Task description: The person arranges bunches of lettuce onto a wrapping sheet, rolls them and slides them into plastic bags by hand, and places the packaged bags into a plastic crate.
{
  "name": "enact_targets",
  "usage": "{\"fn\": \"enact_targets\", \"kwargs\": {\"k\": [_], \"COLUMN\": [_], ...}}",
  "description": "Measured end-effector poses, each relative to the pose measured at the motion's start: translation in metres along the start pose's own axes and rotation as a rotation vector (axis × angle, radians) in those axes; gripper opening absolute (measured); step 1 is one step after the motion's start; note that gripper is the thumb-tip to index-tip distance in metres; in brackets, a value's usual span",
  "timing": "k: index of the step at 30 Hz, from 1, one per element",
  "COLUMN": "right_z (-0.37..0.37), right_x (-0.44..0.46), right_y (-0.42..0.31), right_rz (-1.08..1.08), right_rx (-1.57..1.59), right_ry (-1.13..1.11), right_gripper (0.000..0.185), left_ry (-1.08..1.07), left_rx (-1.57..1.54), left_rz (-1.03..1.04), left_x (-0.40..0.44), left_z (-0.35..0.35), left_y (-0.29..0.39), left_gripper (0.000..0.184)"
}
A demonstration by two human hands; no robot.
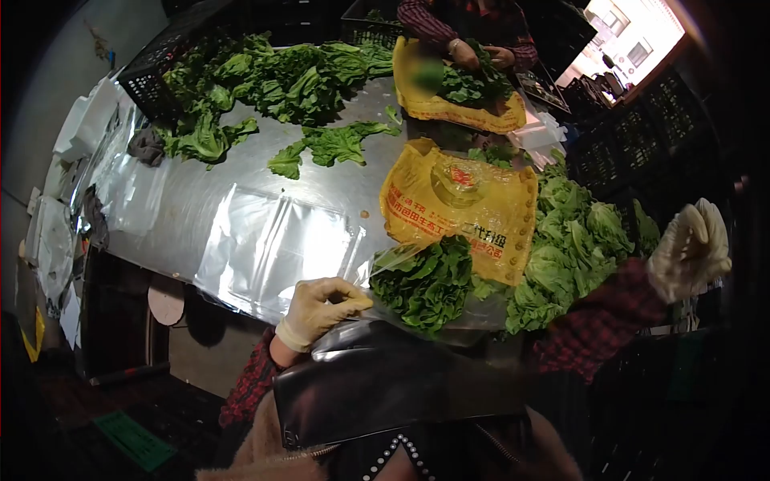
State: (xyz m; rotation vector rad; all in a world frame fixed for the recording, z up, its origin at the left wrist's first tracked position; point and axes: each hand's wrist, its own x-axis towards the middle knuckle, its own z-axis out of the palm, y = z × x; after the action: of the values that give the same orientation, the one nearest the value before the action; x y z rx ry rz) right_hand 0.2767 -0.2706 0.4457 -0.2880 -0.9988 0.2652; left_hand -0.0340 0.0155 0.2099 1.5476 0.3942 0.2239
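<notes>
My left hand [317, 313], in a pale glove, pinches the edge of a clear plastic bag [393, 258] at the near edge of the table. Dark green leafy lettuce [429, 289] lies at the bag's mouth; how much of it is inside is hard to tell. My right hand [690, 250], also gloved, is raised off the table at the far right, fingers pointing up and nothing visible in them. Closest to it is a pile of paler lettuce [573, 240]. A yellow printed sack [461, 208] lies flat behind the bagged lettuce.
Flat clear bags [273, 240] lie on the metal table [321, 188]. Loose lettuce [297, 80] is heaped at the back beside a black crate [148, 88]. Across the table, a co-worker's hands [465, 54] hold greens over another yellow sack [457, 112]. Dark crates [634, 136] stand at right.
</notes>
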Motion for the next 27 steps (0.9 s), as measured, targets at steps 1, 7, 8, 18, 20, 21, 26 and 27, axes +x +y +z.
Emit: {"fn": "enact_targets", "kwargs": {"k": [1,7,8,18,20,21,26,27], "right_z": [-0.022,-0.079,-0.100,-0.100,-0.095,-0.096,-0.079,-0.077], "right_x": [0.008,-0.075,-0.099,-0.151,-0.183,-0.195,-0.240,-0.240], "right_y": [-0.027,0.064,0.083,0.094,0.088,0.094,0.141,0.145], "right_rz": [-0.157,0.698,0.764,1.042,1.035,1.030,0.648,0.653], "right_rx": [0.067,-1.704,-1.494,-0.560,-0.419,-0.417,-0.690,-0.854], "right_ry": [0.096,-0.678,-0.792,-0.261,0.191,0.186,0.566,0.622], "right_gripper": [0.024,0.082,0.094,0.014,0.013,0.013,0.010,0.009], "left_ry": [-0.008,0.256,0.301,0.524,0.552,0.586,0.734,0.734], "left_rx": [0.000,0.318,0.323,-0.233,-0.244,-0.256,-0.188,-0.180], "left_rz": [0.005,0.480,0.576,0.409,0.422,0.408,0.341,0.328], "left_x": [-0.002,-0.001,0.003,0.028,0.036,0.039,0.052,0.055], "left_z": [0.000,0.015,0.017,0.025,0.024,0.025,0.038,0.040], "left_y": [-0.003,-0.022,-0.022,-0.045,-0.047,-0.048,-0.042,-0.039], "left_gripper": [0.015,0.007,0.006,0.010,0.011,0.012,0.017,0.017]}}
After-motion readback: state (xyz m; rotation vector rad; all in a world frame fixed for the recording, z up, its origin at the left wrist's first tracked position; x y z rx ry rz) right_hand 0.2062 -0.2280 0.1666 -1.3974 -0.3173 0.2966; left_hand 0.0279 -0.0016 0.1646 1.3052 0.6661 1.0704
